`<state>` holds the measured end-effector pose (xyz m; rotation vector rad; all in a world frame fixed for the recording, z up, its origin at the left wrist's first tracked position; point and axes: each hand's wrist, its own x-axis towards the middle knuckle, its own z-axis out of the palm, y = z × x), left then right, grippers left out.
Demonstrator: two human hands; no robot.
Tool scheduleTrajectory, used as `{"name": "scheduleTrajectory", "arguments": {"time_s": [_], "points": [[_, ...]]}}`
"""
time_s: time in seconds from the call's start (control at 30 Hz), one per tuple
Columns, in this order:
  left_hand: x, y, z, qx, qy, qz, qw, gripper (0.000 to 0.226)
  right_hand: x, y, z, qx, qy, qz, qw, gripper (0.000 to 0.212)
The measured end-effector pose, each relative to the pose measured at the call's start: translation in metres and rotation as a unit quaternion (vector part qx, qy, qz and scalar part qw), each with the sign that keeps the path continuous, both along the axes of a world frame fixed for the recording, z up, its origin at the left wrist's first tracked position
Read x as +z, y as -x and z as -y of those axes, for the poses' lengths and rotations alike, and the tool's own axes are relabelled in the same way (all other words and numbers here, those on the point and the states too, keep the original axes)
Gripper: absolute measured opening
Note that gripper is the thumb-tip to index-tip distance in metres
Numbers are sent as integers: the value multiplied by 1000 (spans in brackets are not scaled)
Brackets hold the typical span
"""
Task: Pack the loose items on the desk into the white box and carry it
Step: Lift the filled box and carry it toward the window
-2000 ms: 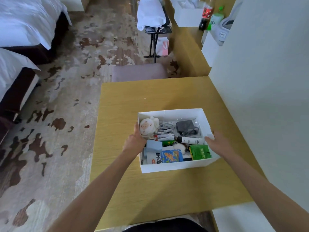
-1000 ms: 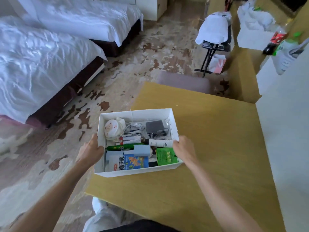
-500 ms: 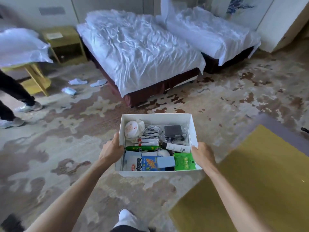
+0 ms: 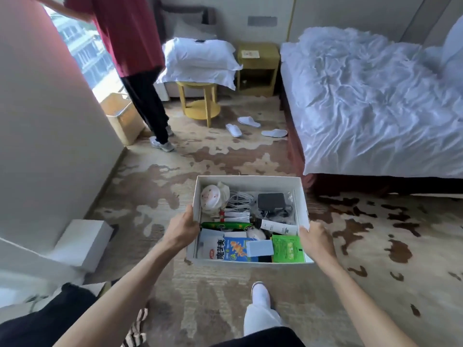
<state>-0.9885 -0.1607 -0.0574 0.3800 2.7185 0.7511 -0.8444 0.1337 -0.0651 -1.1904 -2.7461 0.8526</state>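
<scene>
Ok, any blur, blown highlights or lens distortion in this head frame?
Head view: the white box reads sharp; the left wall is smeared and its edge bowed by the wide-angle lens; the window is washed out by daylight; light on the carpet is soft, no hard shadows.

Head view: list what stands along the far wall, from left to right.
Person in a red top → stacked pillows → yellow nightstand → bed.

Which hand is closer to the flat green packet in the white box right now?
Right. The right hand grips the right wall of the white cardboard box, just beside the flat green packet; the left hand grips the opposite wall, across the contents.
</scene>
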Motion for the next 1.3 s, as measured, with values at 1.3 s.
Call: {"name": "scheduleTrajectory", "arguments": {"time_s": [1.3], "points": [[-80, 284, 377, 640, -21, 102, 761, 35, -93, 671, 476, 607, 50, 123, 784, 19]]}}
